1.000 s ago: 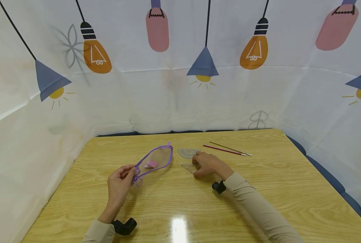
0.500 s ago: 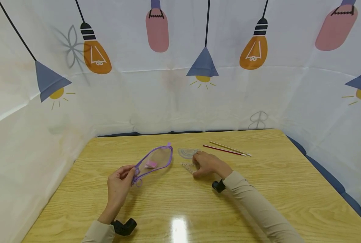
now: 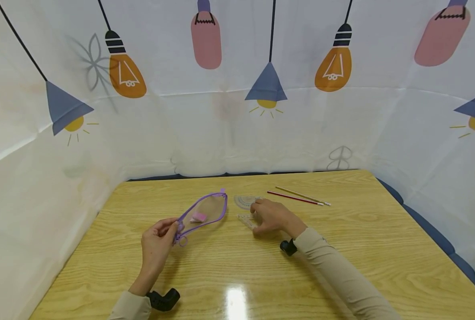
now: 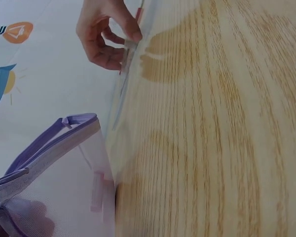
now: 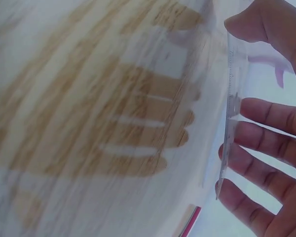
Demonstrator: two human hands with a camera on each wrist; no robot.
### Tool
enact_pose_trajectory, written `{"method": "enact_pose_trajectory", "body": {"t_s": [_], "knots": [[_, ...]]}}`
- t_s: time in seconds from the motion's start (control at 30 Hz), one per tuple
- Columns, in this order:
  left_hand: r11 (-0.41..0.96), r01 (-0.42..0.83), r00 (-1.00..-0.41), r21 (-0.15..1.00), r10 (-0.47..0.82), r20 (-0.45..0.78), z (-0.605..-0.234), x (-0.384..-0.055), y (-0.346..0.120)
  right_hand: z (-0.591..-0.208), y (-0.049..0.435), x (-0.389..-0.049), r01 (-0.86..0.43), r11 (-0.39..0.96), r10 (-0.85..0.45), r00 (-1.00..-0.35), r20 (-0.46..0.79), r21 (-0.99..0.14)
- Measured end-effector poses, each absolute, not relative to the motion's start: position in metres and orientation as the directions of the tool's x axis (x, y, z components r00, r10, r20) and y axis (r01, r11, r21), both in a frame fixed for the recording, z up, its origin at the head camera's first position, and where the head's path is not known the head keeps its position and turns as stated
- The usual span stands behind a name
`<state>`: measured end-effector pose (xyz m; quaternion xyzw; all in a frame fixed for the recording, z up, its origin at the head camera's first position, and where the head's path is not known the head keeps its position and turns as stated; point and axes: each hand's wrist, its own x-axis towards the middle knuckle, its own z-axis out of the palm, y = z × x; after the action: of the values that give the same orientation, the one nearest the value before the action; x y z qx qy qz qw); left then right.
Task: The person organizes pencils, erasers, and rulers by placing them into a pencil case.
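My left hand (image 3: 157,240) pinches the near end of a purple-edged mesh zipper pouch (image 3: 213,207), its mouth spread wide. Inside lies a pink eraser (image 3: 199,216), a faint shape through the mesh in the left wrist view. To the right, my right hand (image 3: 276,217) holds a clear set square (image 3: 245,220) by its edges, thumb on one side and fingertips on the other. Seen edge-on in the right wrist view, the set square (image 5: 231,94) stands close over the table. A clear protractor (image 3: 243,202) lies just behind it, partly covered by the fingers.
Beyond the right hand, a red pencil (image 3: 293,197) and a gold pencil (image 3: 301,194) lie side by side on the wooden table (image 3: 221,266). A white cloth printed with lamps (image 3: 229,133) hangs around the back and sides.
The right hand has shifted very slightly left, and the set square in its fingers has tilted a little. The left hand and the pouch have stayed in place.
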<state>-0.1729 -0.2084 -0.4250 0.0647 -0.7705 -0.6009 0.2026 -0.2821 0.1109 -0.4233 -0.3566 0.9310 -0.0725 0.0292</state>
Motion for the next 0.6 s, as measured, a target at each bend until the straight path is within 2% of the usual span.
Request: {"method": "enact_pose_trajectory", "body": {"t_s": [0.37, 0.6], "knots": [[0.258, 0.142, -0.911, 0.956, -0.343, 0.228, -0.425, -0.1728, -0.2082, -0.42, 0.1099, -0.2789, -0.686, 0.712, -0.688, -0.724, 0.043, -0.151], [0.272, 0.156, -0.903, 0.949, -0.351, 0.249, -0.4244, -0.1726, -0.2073, -0.4202, 0.1128, -0.2772, -0.695, 0.695, -0.697, -0.714, 0.066, -0.186]]}}
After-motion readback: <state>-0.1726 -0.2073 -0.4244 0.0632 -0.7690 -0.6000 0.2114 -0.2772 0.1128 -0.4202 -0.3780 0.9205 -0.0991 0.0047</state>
